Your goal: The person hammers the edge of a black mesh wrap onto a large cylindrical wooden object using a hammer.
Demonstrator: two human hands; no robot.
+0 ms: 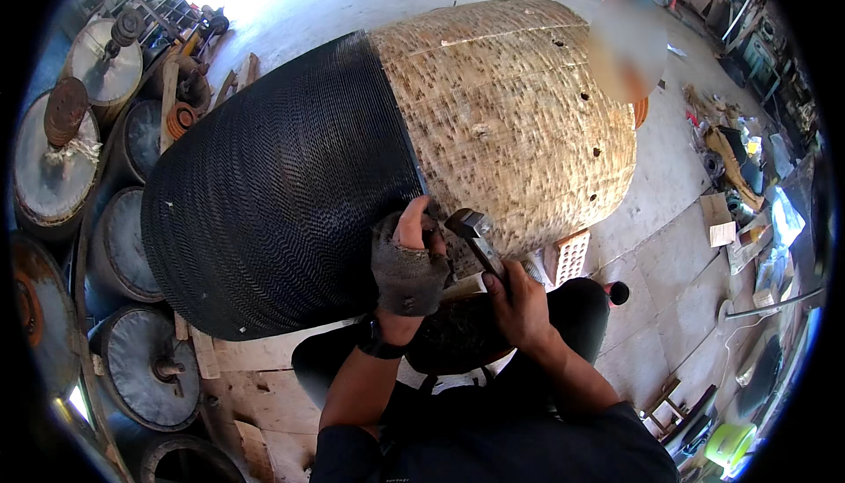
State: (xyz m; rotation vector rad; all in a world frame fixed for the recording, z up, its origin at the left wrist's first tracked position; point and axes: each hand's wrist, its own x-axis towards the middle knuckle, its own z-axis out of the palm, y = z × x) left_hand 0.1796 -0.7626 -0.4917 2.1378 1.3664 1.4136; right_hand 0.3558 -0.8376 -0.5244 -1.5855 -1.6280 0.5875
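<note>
A large wooden drum (519, 122) lies across in front of me, its bare right half pitted with small marks and a row of holes. Black, finely ridged or toothed strip (282, 175) is wound closely around the left half. My left hand (409, 267), in a grey glove with bare fingertips, is at the edge where the black winding meets the wood. Its fingers are curled, and whatever they pinch is hidden. My right hand (522, 305) grips a hammer (478, 236) by the handle, its metal head close to the wood beside my left fingers.
Several round-ended drums (150, 364) stand along the left. A perforated brick (572, 257) sits below the big drum near my knee. Scraps and a cardboard box (717, 219) lie on the floor at right. A blurred patch covers part of the drum's far right end.
</note>
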